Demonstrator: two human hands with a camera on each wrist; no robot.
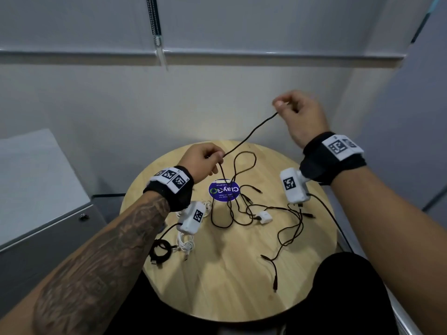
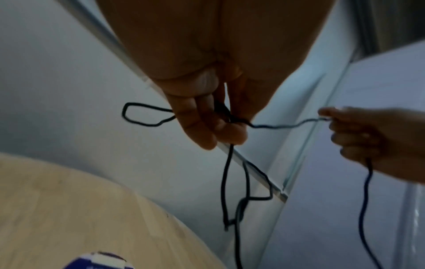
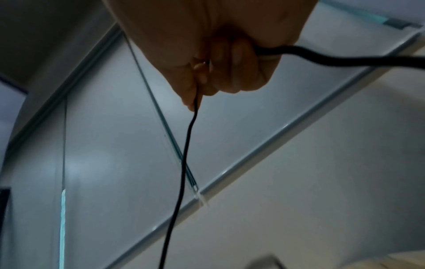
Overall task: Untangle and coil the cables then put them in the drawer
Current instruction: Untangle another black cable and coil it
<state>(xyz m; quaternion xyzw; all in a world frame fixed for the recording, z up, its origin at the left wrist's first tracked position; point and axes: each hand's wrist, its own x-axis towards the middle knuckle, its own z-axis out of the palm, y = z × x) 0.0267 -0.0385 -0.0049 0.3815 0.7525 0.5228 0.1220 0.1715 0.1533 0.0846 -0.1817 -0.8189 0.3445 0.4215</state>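
Observation:
A thin black cable (image 1: 251, 131) runs taut between my two hands above the round wooden table (image 1: 232, 286). My left hand (image 1: 212, 158) pinches it over the table's far side, with small loops (image 2: 140, 114) gathered at its fingers (image 2: 207, 125). Raised high to the right, my right hand (image 1: 283, 105) pinches the same black cable (image 3: 184, 163) between thumb and forefinger. The rest of it hangs down into a tangle of black cable (image 1: 266, 213) with several plugs on the tabletop. A white adapter (image 1: 264, 217) lies in that tangle.
A coiled black cable (image 1: 160, 250) and a bundled white cable (image 1: 186, 243) lie at the table's left edge. A purple round sticker (image 1: 223, 191) marks the table's middle. A grey cabinet (image 1: 36, 201) stands to the left. Walls close in behind and on the right.

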